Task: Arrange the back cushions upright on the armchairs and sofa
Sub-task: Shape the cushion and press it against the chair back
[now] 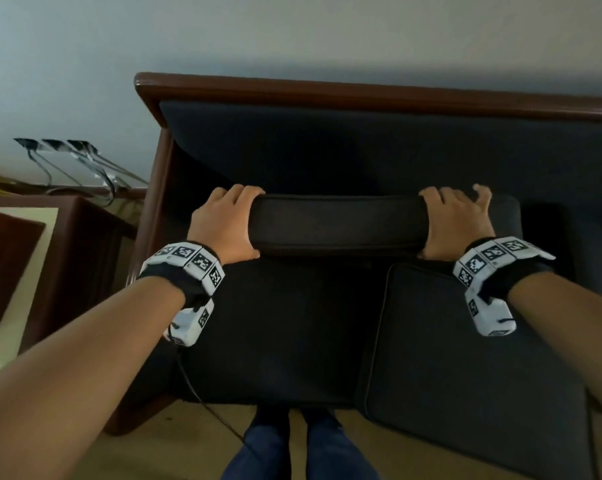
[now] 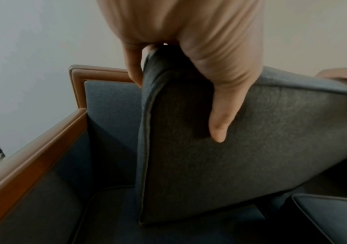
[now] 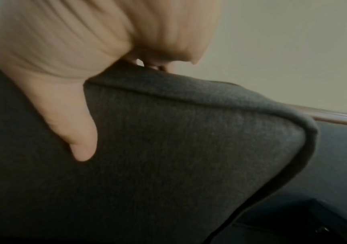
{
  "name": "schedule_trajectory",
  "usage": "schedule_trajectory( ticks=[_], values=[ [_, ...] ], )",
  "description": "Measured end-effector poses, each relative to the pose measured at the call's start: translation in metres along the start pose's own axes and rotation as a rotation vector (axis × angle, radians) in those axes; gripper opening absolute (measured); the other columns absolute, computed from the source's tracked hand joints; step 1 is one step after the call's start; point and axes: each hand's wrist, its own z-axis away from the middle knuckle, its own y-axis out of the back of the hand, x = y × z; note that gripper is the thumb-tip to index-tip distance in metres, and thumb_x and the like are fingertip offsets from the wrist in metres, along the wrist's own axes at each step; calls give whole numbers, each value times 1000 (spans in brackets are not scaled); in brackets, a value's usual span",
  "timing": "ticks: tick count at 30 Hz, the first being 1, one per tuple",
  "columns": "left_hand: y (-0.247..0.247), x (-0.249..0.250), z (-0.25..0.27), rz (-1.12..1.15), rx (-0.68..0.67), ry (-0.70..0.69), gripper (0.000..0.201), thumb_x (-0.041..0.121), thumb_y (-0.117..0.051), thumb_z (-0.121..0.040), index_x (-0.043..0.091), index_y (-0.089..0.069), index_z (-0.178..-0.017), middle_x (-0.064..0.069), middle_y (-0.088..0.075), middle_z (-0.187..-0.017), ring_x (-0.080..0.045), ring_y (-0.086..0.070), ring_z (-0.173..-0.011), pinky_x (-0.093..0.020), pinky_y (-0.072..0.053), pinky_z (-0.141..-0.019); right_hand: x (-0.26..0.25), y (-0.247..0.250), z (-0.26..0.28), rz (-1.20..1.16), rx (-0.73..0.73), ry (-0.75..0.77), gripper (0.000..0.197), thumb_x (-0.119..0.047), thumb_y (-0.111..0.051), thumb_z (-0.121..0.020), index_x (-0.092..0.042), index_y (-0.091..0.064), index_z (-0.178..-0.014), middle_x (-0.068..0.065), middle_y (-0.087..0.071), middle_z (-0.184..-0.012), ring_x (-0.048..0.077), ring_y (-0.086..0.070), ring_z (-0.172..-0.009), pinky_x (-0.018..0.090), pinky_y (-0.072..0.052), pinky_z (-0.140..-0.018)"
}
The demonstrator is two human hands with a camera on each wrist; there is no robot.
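Observation:
A dark grey back cushion point(image 1: 337, 223) stands on edge above the sofa's left seat cushion point(image 1: 278, 327), a little in front of the padded backrest point(image 1: 361, 147). My left hand point(image 1: 228, 225) grips its top left corner, thumb on the near face and fingers over the back. My right hand point(image 1: 457, 223) grips the top right corner the same way. In the left wrist view the cushion point(image 2: 241, 148) stands upright beside the wooden armrest point(image 2: 32, 165). The right wrist view shows the thumb pressed on the cushion point(image 3: 179, 148) near its corner.
The sofa has a brown wooden frame point(image 1: 327, 86) against a pale wall. A second seat cushion point(image 1: 465, 358) lies to the right. A wooden side table point(image 1: 33, 258) with cables point(image 1: 85, 164) stands left of the armrest. My legs point(image 1: 292, 448) are at the sofa's front edge.

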Motion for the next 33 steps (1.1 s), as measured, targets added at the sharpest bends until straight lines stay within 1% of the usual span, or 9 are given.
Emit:
schedule_trajectory(
  ticks=[4,8,11,13,17,25,28,30,33],
  values=[
    [6,-12,13,-45,-81,-82,86,43,-86,-57,30,-44,-131,3,-59,-121,-23,-56,-109,-46,-52,-85,-23,8,29,-104,-164,-18,70,-32,-78,-54,-15,-51,-117,7,-65,-104,29,-63,-93,40,-53,-80],
    [36,-31,20,-70,-195,-95,77,44,-87,-54,31,-53,-122,6,-65,-111,-20,-62,-102,-40,-50,-89,-49,27,50,-157,-259,-55,41,-32,-74,-60,-19,-60,-96,1,-65,-89,26,-65,-85,32,-51,-69],
    [61,-53,16,-74,-265,-42,78,44,-91,-49,31,-58,-118,4,-68,-107,-22,-63,-100,-36,-48,-86,-70,53,35,-206,-387,-79,31,-26,-79,-47,-23,-60,-72,-3,-61,-69,20,-63,-70,27,-48,-57],
    [68,-67,14,-52,-284,-9,81,42,-92,-46,30,-58,-119,3,-66,-112,-22,-61,-103,-38,-49,-87,-84,61,22,-222,-451,-72,37,-24,-83,-40,-21,-63,-71,-3,-62,-68,17,-59,-64,24,-44,-51],
    [67,-79,4,-11,-260,17,87,37,-93,-49,29,-54,-126,3,-60,-123,-24,-57,-112,-44,-49,-91,-99,53,7,-271,-538,-68,43,-25,-86,-41,-19,-65,-79,-2,-63,-73,16,-59,-68,26,-48,-56],
    [101,-85,-80,50,-107,-51,92,25,-95,-47,24,-53,-129,-6,-58,-123,-32,-53,-114,-49,-45,-97,-83,70,-49,-387,-484,-177,44,-25,-88,-37,-20,-64,-73,2,-66,-74,22,-62,-72,27,-45,-55],
    [94,-91,-99,61,-133,2,100,24,-96,-45,21,-49,-134,-9,-55,-127,-34,-51,-118,-51,-44,-97,-84,60,-72,-443,-308,-188,65,-24,-87,-41,-21,-61,-101,4,-66,-95,30,-61,-95,37,-49,-77],
    [82,-101,-99,101,-139,78,103,20,-96,-47,18,-45,-138,-13,-51,-133,-36,-47,-121,-51,-41,-100,-93,53,-85,-418,-226,-138,86,-29,-87,-45,-23,-52,-123,8,-61,-113,33,-53,-111,45,-40,-97],
    [65,-117,-91,130,-127,149,106,18,-95,-50,18,-40,-141,-13,-45,-138,-36,-40,-125,-52,-38,-102,-104,47,-97,-254,-242,-58,113,-38,-88,-48,-24,-30,-143,11,-48,-134,35,-42,-128,53,-27,-110]
  ],
)
